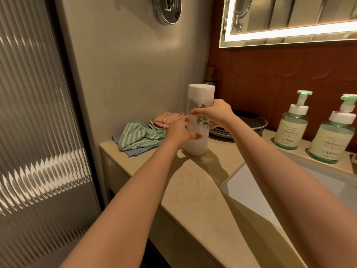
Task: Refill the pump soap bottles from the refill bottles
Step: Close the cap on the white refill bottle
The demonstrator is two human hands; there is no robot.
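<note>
Clear plastic bottle (197, 147) with a flat white cap, upright on the beige stone table (193, 180), clasped by both hands.

Midsection masked by fingers; dark marks behind the clear wall under the cap too blurred to read. Milky white liquid low in the bottle, see-through above. Lower body held in the curled left hand (178, 132); upper part just under the cap wrapped by the right hand (216, 113). Stack of dark plates (249, 122) behind, partly covered by the right wrist. Two green-tinted pump soap bottles (291, 130) with mint pump heads at far right on the ledge by the white sink (289, 186), the outer one clipped by the frame edge. Heaped striped cloths (139, 138) just left of the bottle.
</note>
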